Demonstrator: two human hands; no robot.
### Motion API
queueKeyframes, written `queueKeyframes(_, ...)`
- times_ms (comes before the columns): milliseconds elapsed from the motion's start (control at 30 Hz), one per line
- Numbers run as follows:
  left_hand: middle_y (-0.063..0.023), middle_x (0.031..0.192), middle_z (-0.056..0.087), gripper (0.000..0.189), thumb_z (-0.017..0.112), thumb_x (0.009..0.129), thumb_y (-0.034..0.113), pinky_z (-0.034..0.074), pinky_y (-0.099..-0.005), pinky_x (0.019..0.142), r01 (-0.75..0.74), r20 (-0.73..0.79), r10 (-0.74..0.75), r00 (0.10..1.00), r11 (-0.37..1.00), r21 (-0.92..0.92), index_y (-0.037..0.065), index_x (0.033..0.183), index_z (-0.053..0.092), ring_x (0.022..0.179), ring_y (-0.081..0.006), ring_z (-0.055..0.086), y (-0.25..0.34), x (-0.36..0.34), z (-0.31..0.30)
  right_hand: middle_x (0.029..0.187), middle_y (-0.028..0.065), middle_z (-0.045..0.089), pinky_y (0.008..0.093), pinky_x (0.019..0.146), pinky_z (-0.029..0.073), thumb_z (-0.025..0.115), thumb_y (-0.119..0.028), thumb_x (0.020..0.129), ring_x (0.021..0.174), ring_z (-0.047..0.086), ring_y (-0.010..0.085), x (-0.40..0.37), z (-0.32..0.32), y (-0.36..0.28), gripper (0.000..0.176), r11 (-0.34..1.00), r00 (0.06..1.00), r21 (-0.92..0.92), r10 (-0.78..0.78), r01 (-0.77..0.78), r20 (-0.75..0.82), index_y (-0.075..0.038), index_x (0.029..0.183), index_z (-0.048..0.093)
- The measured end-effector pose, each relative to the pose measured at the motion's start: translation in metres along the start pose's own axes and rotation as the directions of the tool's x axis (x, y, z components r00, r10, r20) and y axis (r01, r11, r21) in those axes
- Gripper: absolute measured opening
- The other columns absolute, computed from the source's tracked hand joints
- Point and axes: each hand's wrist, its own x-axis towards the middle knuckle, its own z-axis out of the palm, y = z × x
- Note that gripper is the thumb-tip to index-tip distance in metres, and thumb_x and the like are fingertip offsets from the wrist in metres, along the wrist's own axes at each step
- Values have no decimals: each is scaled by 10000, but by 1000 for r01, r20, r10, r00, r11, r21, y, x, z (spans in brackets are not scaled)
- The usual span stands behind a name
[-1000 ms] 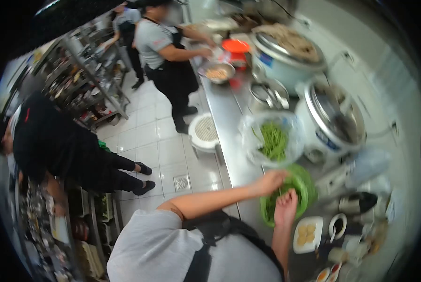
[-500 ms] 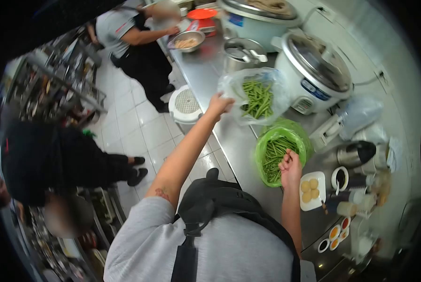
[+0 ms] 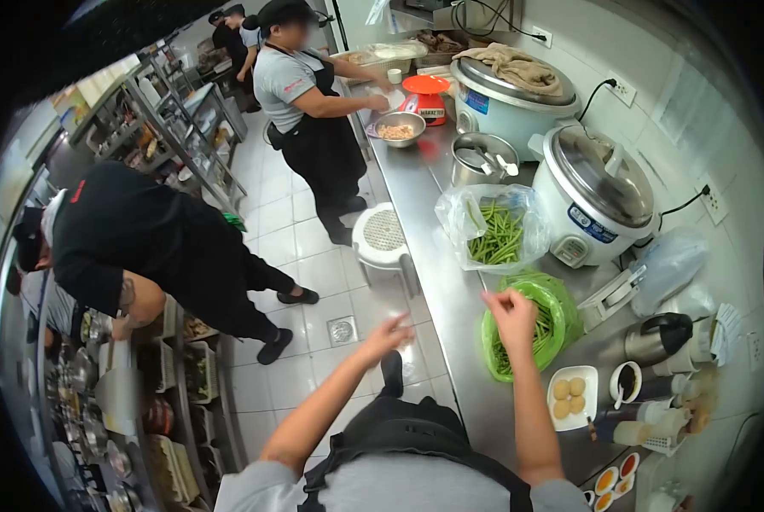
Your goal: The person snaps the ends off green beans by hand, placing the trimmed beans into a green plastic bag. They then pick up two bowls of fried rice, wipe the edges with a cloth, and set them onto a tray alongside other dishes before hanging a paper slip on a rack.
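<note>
Hands apart: left hand [image 3: 388, 338] part-open, fingers spread, nothing held, out beyond the bench [image 3: 433, 294] edge. Right hand [image 3: 513, 317] half-curled above green bag [image 3: 494, 346] of beans [image 3: 546, 331]; grip contents unclear. Clear bag [image 3: 531, 224] just beside, also on bench.

on a counter [image 3: 440, 299], beans [image 3: 546, 328] lie in a near bag [image 3: 573, 309] and a far bag [image 3: 457, 220] behind it; a rice cooker [image 3: 561, 203] stands right of the far bag, a plate [image 3: 588, 381] nearer, right of the near bag.
</note>
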Motion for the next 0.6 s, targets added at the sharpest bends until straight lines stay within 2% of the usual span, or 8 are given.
queueKeyframes(33,-69,1083,589,593,601,883,205,465,-315,866,98,23,-96,995,988,-118,76,1404,347,991,-167,586,-50,-24,-16,666,79,641,295,624,489,622,-226,861,607,617,226,18,5,-13,208,998,999,-58,-23,25,34,-28,837,680)
queueKeyframes(100,-51,1052,586,530,584,901,213,491,-325,837,266,-112,-282,953,954,-140,85,1377,391,963,-169,598,-91,-96,-30,739,125,643,345,693,490,585,-213,872,696,620,265,59,23,-37,204,981,988,119,-153,153,-10,-30,861,673)
queueKeyframes(133,-121,1123,579,512,567,889,213,503,-328,814,285,-201,-327,924,935,-211,72,1357,415,959,-203,600,-114,-130,-38,797,141,642,362,736,479,576,-200,869,762,613,282,78,37,-30,189,965,965,35,-258,260,-51,-38,880,672)
queueKeyframes(200,-124,1130,566,490,539,899,211,508,-338,817,285,-348,-443,826,862,-419,86,1356,416,975,-222,599,-145,-190,-50,913,173,642,395,822,458,557,-174,863,893,599,314,138,73,2,173,864,858,-130,-500,486,-119,-56,920,671)
queueKeyframes(267,-114,1089,576,465,510,905,205,514,-338,813,199,-460,-476,750,825,-529,86,1346,421,969,-224,602,-152,-232,-49,1057,194,609,426,919,400,555,-130,837,1050,530,349,170,96,32,181,878,874,-199,-466,436,-139,-82,974,663)
queueKeyframes(367,-105,1054,582,447,502,906,202,517,-320,801,31,-564,-437,701,808,-589,81,1329,431,965,-205,604,-155,-259,-36,1073,187,613,400,935,404,612,-67,770,1079,526,350,184,107,47,285,937,926,-162,-335,309,-174,-106,1052,633)
queueKeyframes(467,-108,1073,584,433,492,915,193,516,-309,806,-94,-583,-392,712,769,-632,72,1327,432,967,-193,602,-157,-253,-16,1039,161,629,387,904,429,628,11,704,1022,565,336,188,127,71,407,952,931,-117,-303,284,-205,-124,1088,610)
queueKeyframes(600,-122,1127,579,437,481,931,183,501,-292,837,-91,-498,-281,821,796,-599,62,1346,417,988,-185,596,-130,-237,11,1019,119,639,368,817,456,581,8,742,908,607,300,181,134,77,376,992,968,-46,-126,119,-216,-97,1103,597)
